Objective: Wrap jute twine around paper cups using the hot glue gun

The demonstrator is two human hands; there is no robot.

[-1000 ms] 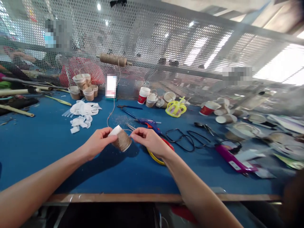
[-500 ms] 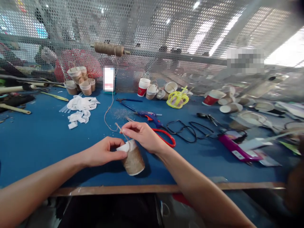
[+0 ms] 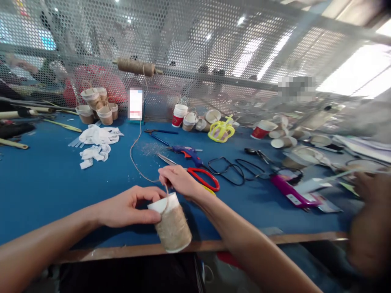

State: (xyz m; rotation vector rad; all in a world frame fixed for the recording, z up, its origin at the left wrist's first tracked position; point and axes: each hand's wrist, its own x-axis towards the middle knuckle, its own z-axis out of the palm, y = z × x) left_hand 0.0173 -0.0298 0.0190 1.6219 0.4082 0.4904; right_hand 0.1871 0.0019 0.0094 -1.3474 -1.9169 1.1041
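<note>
A twine-wrapped cup point(image 3: 174, 228) is held tilted at the near edge of the bench point(image 3: 45, 171), its upper end gripped between the thumb and fingers of the half-curled left hand point(image 3: 134, 206). Twine point(image 3: 166, 190) is pinched in the closed fingertips of the right hand point(image 3: 177, 180). Scissors point(image 3: 211, 174) are partly covered by the right hand.

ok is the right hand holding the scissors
No, the right hand pinches the twine, while the scissors lie on the table.
</note>
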